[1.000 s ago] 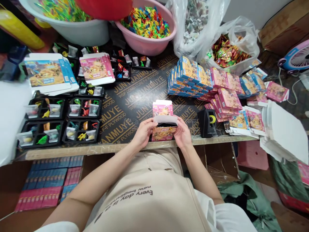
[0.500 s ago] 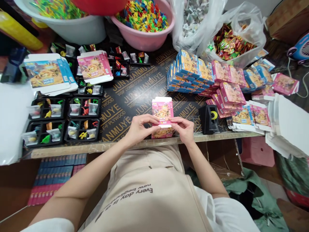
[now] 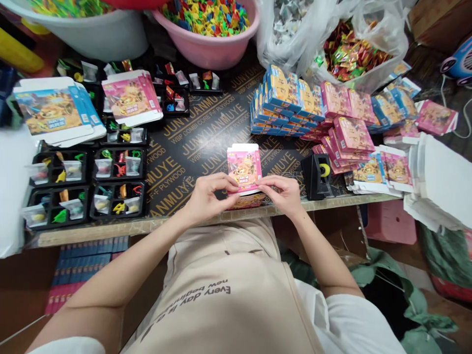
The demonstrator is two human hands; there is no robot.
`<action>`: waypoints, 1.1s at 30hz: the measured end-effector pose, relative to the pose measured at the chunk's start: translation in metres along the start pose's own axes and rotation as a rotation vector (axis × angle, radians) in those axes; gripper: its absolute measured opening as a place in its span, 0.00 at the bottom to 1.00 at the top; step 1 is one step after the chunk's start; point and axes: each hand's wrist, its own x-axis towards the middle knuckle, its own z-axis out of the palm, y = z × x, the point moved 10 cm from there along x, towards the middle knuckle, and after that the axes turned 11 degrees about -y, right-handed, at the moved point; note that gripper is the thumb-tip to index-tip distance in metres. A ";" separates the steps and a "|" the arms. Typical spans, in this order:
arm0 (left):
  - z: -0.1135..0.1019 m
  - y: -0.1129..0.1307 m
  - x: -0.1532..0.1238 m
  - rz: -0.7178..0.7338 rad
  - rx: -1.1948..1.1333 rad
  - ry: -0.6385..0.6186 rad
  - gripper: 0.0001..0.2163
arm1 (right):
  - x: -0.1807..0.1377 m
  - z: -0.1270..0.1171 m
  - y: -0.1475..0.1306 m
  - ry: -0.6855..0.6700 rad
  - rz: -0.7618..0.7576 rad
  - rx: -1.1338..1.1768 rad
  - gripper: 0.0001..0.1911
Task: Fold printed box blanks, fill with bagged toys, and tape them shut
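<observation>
Together, our left hand (image 3: 207,197) and right hand (image 3: 286,195) pinch the pink box (image 3: 244,168) near its front corners, fingers (image 3: 276,182) closed; it sits at the front of the desk (image 3: 173,169) (a tape dispenser (image 3: 310,177) stands to the box's right).

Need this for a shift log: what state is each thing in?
pink box: held, white flap edge showing at far end
left hand: pinching pink box
right hand: pinching pink box
near black trays: filled, uncovered
pink basin: filled, uncovered
blue boxes: stacked
tape dispenser: upright
</observation>
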 end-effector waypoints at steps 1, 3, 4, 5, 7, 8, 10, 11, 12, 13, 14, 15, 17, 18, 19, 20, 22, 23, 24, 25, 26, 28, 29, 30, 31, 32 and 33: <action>0.001 0.007 -0.003 0.056 0.076 -0.016 0.03 | -0.003 -0.001 -0.004 0.000 -0.030 -0.015 0.05; 0.004 0.018 -0.010 0.146 0.206 -0.034 0.01 | -0.009 -0.002 -0.008 0.007 -0.069 -0.021 0.05; 0.006 0.022 -0.013 0.178 0.262 -0.033 0.02 | -0.013 -0.002 -0.009 0.010 -0.082 -0.019 0.05; 0.007 0.025 -0.015 0.199 0.314 -0.023 0.04 | -0.015 -0.001 -0.009 0.014 -0.095 -0.017 0.06; 0.012 0.032 -0.017 0.217 0.406 -0.001 0.06 | -0.020 0.003 -0.009 0.024 -0.115 -0.021 0.06; 0.016 0.035 -0.015 0.208 0.449 0.000 0.06 | -0.023 0.006 -0.009 0.028 -0.120 -0.029 0.05; 0.030 0.040 -0.010 0.168 0.530 -0.041 0.04 | -0.028 0.013 -0.008 0.025 -0.108 -0.042 0.05; 0.038 0.042 -0.007 0.154 0.566 -0.079 0.05 | -0.031 0.016 -0.008 0.015 -0.097 -0.050 0.05; 0.046 0.044 -0.004 0.151 0.594 -0.120 0.07 | -0.036 0.017 -0.008 0.000 -0.086 -0.065 0.04; 0.052 0.047 -0.002 0.161 0.612 -0.150 0.10 | -0.042 0.015 -0.007 -0.008 -0.075 -0.090 0.05; 0.055 0.049 0.001 0.179 0.621 -0.162 0.12 | -0.050 0.006 -0.005 0.013 -0.054 -0.128 0.10; 0.054 0.051 0.004 0.197 0.626 -0.156 0.14 | -0.061 -0.011 -0.001 0.084 -0.018 -0.184 0.15; 0.049 0.049 0.013 0.218 0.639 -0.113 0.15 | -0.096 -0.069 0.014 0.375 0.126 -0.330 0.22; 0.047 0.047 0.019 0.226 0.651 -0.092 0.15 | -0.120 -0.102 0.022 0.548 0.221 -0.399 0.21; 0.046 0.044 0.025 0.238 0.667 -0.078 0.15 | -0.145 -0.130 0.032 0.693 0.322 -0.450 0.19; 0.048 0.042 0.030 0.254 0.684 -0.074 0.15 | -0.162 -0.151 0.044 0.739 0.408 -0.467 0.17; 0.060 0.038 0.039 0.299 0.715 -0.097 0.16 | -0.177 -0.173 0.076 0.663 0.538 -0.403 0.16; 0.067 0.035 0.042 0.321 0.727 -0.120 0.16 | -0.177 -0.177 0.091 0.589 0.575 -0.347 0.16; 0.075 0.032 0.044 0.337 0.735 -0.146 0.16 | -0.176 -0.177 0.103 0.524 0.594 -0.292 0.16; 0.082 0.029 0.045 0.344 0.736 -0.167 0.16 | -0.172 -0.176 0.111 0.479 0.599 -0.247 0.15; 0.087 0.026 0.045 0.344 0.733 -0.180 0.16 | -0.168 -0.175 0.115 0.452 0.590 -0.219 0.14; 0.091 0.022 0.045 0.350 0.717 -0.175 0.14 | -0.158 -0.173 0.112 0.450 0.551 -0.215 0.12; 0.090 0.021 0.044 0.363 0.708 -0.159 0.13 | -0.155 -0.174 0.107 0.473 0.527 -0.231 0.10; 0.089 0.022 0.043 0.384 0.696 -0.137 0.13 | -0.153 -0.174 0.101 0.508 0.504 -0.246 0.09; 0.088 0.023 0.041 0.405 0.680 -0.117 0.12 | -0.154 -0.175 0.096 0.553 0.487 -0.248 0.08; 0.086 0.023 0.040 0.419 0.660 -0.102 0.12 | -0.157 -0.175 0.092 0.608 0.475 -0.228 0.08; 0.085 0.023 0.039 0.425 0.637 -0.093 0.12 | -0.163 -0.174 0.089 0.672 0.468 -0.184 0.08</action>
